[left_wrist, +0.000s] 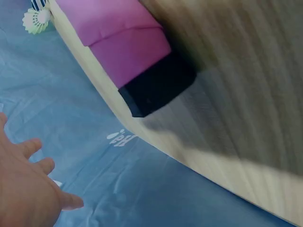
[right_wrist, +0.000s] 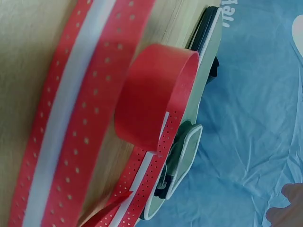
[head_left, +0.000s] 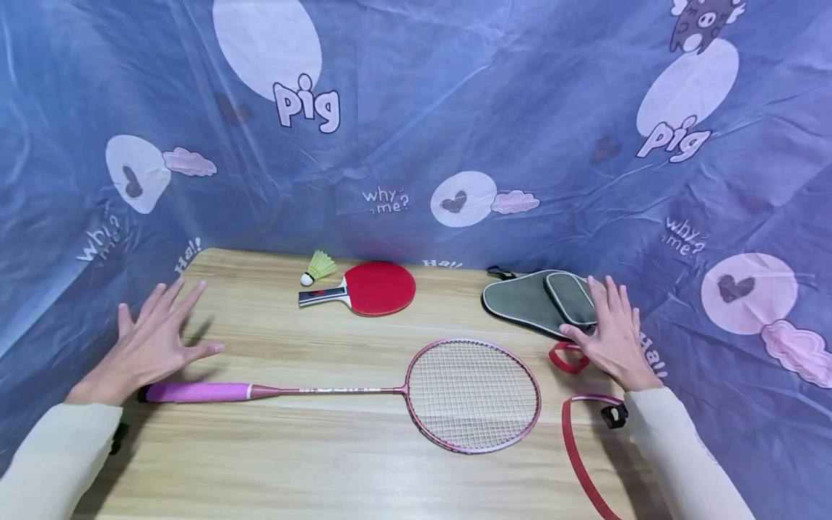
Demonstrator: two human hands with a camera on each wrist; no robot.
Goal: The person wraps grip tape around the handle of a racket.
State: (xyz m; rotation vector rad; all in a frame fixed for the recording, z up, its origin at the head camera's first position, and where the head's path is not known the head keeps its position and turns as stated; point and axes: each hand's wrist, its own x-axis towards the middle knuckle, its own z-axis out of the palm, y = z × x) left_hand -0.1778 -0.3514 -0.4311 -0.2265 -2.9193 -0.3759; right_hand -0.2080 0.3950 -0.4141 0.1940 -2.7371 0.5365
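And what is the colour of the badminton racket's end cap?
The end cap is black, clearest in the left wrist view.

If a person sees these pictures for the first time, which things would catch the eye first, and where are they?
Probably the bright red paddle near the table's far edge, with a yellow-green shuttlecock beside it. Next, perhaps, the badminton racket lying across the middle, its purple grip near the left hand. Behind them hangs blue cloth printed with "pig".
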